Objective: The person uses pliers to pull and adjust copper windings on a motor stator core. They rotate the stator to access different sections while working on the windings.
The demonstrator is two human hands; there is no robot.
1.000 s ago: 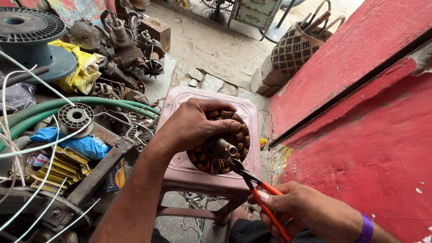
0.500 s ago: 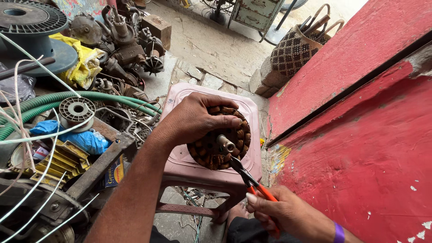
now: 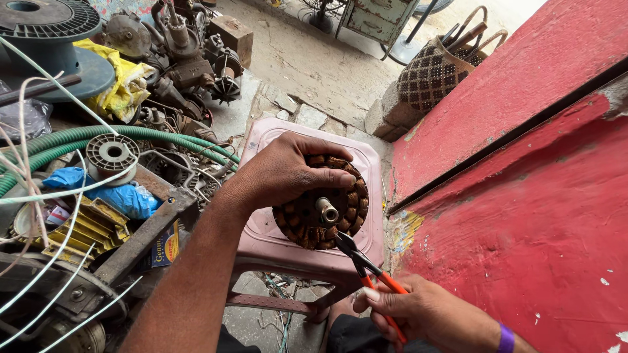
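the left hand (image 3: pixel 288 175) clamps down over a round copper-wound stator (image 3: pixel 322 210) lying on a pink plastic stool (image 3: pixel 275 243), near the red wall (image 3: pixel 523 196). the right hand (image 3: pixel 425 314) grips orange-handled pliers (image 3: pixel 366 268), tips at the stator's near edge. best done with the stator pinned flat, nipping one winding at a time.

Even daylight, bright, no hard shadows; looks diffuse, source direction unclear. Soft shading under the pink stool (image 3: pixel 275 252). Red wall (image 3: pixel 523 196) saturated but not clipped. Mild glare on pale concrete floor (image 3: pixel 314 65) up top. Centre is sharp. Wide-angle stretch at the edges: white wires (image 3: pixel 39 196) bow at far left. No motion blur visible.
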